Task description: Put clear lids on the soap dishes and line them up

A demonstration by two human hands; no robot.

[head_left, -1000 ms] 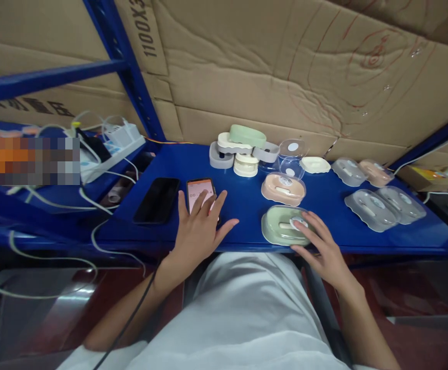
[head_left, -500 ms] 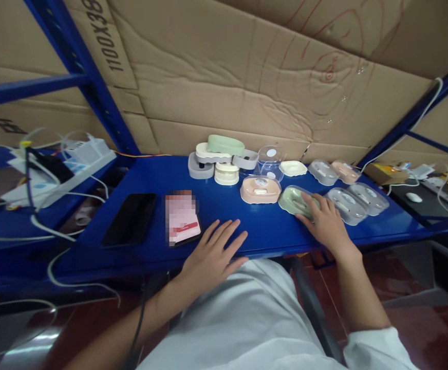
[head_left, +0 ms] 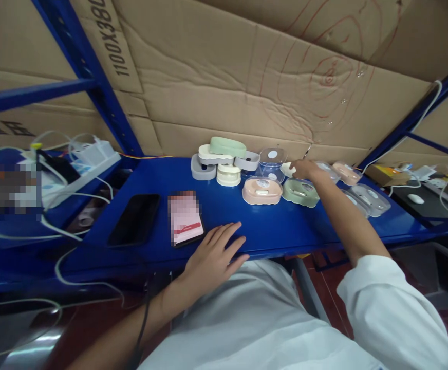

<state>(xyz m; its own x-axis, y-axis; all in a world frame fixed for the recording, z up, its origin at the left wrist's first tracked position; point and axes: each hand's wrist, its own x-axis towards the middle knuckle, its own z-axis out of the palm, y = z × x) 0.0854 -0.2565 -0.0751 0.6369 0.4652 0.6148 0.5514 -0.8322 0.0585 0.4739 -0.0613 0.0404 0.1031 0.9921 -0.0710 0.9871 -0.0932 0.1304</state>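
Note:
My left hand (head_left: 216, 252) rests with fingers spread at the table's front edge, right of a lit phone (head_left: 185, 218), and holds nothing. Farther back, my right hand (head_left: 304, 169) reaches to a cream lid-like piece (head_left: 287, 168) and covers its right part; its fingertips are too hidden to read a grip. In front of that hand sits a green soap-box-shaped case (head_left: 300, 192) with a clear cover, beside a pink case (head_left: 262, 191). Grey cases (head_left: 370, 199) lie to the right, partly behind my right forearm.
Green, cream and grey trays (head_left: 227, 147) are stacked at the back of the blue table (head_left: 224, 205), beside clear covers (head_left: 273, 156). A black phone (head_left: 134, 219) lies left. Cables and a power strip (head_left: 96, 159) are at far left; cardboard (head_left: 216, 77) stands behind.
My right hand has left the green case and moved back to the cream piece. The green case now sits uncovered by the hand. My left hand stays in place.

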